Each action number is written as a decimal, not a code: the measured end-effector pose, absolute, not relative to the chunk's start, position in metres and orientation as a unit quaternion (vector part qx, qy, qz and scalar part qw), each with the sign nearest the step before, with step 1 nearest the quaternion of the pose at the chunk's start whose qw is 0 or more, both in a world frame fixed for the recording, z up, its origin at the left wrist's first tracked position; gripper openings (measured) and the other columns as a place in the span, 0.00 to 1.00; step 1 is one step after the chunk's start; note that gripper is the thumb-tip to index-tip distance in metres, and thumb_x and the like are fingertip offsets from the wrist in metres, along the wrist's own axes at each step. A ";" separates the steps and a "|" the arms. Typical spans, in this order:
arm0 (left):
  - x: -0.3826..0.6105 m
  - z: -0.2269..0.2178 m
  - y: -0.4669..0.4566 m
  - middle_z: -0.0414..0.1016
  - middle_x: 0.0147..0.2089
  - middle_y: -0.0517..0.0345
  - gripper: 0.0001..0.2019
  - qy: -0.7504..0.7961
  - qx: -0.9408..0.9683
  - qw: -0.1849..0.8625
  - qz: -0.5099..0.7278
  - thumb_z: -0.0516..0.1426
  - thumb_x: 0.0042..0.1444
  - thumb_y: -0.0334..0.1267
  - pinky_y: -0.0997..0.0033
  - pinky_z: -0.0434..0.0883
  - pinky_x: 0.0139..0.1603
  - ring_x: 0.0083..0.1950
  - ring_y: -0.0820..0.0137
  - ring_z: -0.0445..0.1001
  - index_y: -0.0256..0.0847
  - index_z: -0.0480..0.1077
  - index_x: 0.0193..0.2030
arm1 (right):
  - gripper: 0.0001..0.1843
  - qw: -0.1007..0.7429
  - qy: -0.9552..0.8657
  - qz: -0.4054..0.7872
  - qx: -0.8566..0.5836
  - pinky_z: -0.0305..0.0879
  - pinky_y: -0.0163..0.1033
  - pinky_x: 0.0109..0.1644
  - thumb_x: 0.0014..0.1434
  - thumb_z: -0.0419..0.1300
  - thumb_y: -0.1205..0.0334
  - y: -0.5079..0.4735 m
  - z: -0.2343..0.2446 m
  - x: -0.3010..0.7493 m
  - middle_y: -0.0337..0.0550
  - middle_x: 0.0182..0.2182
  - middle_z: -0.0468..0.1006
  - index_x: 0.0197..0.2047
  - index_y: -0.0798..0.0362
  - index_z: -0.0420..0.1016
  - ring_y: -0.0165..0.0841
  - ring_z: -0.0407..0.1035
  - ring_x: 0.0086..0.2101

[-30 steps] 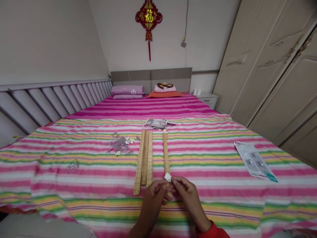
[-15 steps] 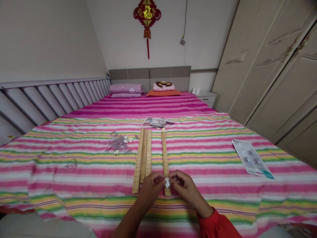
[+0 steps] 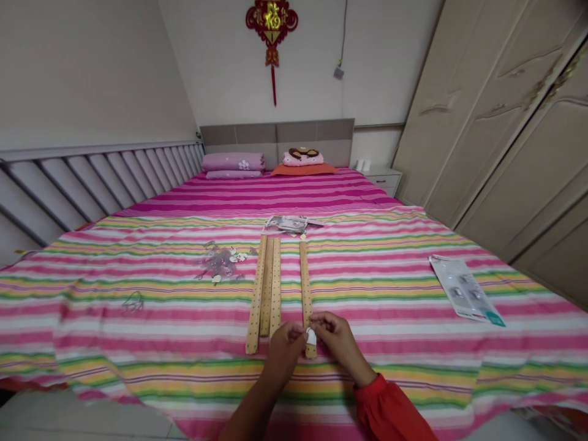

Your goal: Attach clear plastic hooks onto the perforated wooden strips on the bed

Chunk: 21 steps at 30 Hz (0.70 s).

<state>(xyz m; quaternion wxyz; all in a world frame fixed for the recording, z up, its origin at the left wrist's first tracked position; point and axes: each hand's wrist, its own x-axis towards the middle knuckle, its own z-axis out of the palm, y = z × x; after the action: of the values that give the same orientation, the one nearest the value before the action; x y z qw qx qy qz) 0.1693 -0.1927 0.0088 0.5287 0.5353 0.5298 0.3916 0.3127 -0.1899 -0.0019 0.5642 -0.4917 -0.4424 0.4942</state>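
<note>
Between my fingertips is a small white flat piece [image 3: 311, 337], whose exact kind is too small to make out. My left hand [image 3: 285, 348] pinches its left side, and my right hand [image 3: 339, 342] pinches the upper right. Both hands are just above the near end of a single wooden strip with rows of holes [image 3: 305, 275]. To its left, several similar wooden strips [image 3: 256, 300] lie side by side, close to my left hand.
A pile of small clear packets and white pieces [image 3: 220, 262] lies left of the strips. Beyond them is a heap of grey packaging [image 3: 289, 225]. A clear blister pack [image 3: 466, 291] rests at right on the striped bedspread [image 3: 390, 288]. Bed rails [image 3: 101, 177] border the left.
The white piece has turned slightly and shows a broader, rounder face. My right hand's fingers have shifted a little up and left around it.
</note>
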 end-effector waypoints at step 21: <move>0.173 -0.004 -0.197 0.68 0.23 0.64 0.05 0.559 0.539 0.494 0.392 0.58 0.46 0.39 0.74 0.65 0.27 0.26 0.73 0.68 0.41 0.66 0.26 | 0.12 0.560 -0.482 0.440 -0.511 0.59 0.35 0.25 0.41 0.68 0.54 -0.188 -0.006 0.311 0.36 0.19 0.71 0.28 0.54 0.80 0.28 0.61 0.22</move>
<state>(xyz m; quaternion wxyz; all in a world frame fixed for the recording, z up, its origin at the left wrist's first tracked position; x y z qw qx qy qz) 0.1734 -0.1973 -0.0036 0.4935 0.5388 0.5588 0.3923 0.3107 -0.1883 -0.0059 0.5595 -0.5106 -0.4819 0.4405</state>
